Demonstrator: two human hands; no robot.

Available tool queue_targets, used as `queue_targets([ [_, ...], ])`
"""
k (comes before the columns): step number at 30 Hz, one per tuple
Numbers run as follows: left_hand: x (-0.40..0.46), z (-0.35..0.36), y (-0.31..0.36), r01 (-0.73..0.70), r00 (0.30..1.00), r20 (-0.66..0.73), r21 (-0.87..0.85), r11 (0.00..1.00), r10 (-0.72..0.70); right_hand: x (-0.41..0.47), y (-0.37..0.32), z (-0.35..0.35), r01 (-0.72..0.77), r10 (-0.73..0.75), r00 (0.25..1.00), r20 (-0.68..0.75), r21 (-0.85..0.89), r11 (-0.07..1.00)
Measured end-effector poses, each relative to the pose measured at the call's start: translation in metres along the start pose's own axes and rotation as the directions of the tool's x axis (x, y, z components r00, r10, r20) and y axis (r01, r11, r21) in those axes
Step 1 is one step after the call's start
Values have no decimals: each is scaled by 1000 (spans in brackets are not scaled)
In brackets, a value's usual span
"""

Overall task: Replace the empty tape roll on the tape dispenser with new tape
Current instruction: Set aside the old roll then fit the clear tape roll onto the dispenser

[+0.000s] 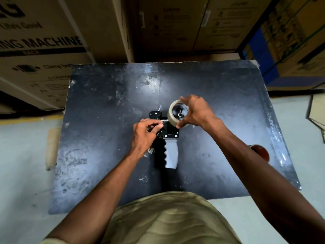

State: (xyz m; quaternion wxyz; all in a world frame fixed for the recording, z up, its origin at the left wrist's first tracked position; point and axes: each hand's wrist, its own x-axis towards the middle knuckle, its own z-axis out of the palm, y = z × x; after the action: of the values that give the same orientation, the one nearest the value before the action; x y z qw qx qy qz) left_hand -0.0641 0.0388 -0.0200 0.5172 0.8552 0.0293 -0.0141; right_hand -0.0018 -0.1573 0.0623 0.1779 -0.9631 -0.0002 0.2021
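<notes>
Carton [40, 41] reads "MACHINE"; right hand [197, 111] fingers grip tape roll [173, 111], left hand [146, 132] pinches dispenser [170, 134].

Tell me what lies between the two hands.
In the head view, the tape dispenser's black frame lies between the left hand and the right hand, which grips the tape roll.

The cardboard box [40, 50] reads "MACHINE" and, lower down, "Clamp".

Bare left hand [143, 133], bare right hand [195, 110], forearms uncovered, no sleeves showing; wrinkled olive-khaki fabric garment [167, 219] at bottom edge.
</notes>
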Motion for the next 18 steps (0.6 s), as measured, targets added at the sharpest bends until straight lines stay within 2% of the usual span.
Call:
queue_targets([
  [5,4,-11,-7,34,998,52,-13,999,-33,8,-5,-3,-12,17,998,52,-100,995],
  [13,7,-15,-6,85,994,67,-35,996,-82,4,3,4,-32,32,998,47,-16,999],
  [16,18,-17,11,95,995,22,-109,989,-93,2,8,7,-8,8,999,41,13,1000],
  [18,31,-15,28,89,996,23,-86,992,-88,2,13,8,5,-8,998,58,53,999],
])
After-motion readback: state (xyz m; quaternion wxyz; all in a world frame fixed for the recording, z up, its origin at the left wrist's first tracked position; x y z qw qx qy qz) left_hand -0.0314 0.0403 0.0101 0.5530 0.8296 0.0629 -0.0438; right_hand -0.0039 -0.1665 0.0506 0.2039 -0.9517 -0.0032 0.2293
